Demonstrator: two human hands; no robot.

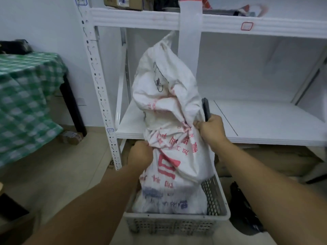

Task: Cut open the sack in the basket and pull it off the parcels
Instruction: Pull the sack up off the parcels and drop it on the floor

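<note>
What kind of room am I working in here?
Probably a small stockroom or parcel-sorting room: white metal shelving with tagged uprights, boxes on its top shelf, and a printed sack standing in a plastic basket on the floor.

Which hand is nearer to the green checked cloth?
Left. The left hand grips the sack on the side facing the green checked cloth. The right hand, holding a dark tool, is on the sack's far side.
</note>
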